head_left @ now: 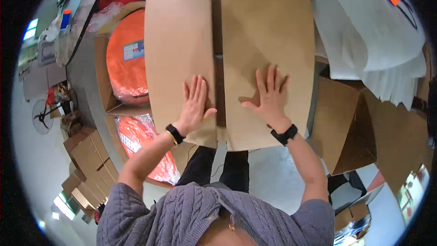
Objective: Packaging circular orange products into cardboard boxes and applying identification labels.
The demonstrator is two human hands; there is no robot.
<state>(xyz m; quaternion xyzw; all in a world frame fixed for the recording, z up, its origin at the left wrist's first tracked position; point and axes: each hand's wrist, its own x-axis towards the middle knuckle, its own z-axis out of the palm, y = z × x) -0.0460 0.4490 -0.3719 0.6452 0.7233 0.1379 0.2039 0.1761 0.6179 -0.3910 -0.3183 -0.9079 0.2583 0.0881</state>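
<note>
A large cardboard box [182, 32] lies before me, its two long top flaps folded inward with a dark gap running between them. My left hand [194, 105] rests flat on the left flap near the gap, fingers stretched out and thumb toward the middle. On the right flap [268, 27] my right hand [271, 94] is spread, fingers pointing away from me. Neither hand holds anything. What the box contains is hidden, apart from a narrow brown strip in the gap.
Left of the box, open cartons hold orange round packs [125, 59] and an orange pack in clear plastic [150, 148]. White foam sheeting [364, 32] hangs at the right above an open cardboard box [337, 118]. Stacked cartons [91, 155] and a fan [42, 116] stand far left.
</note>
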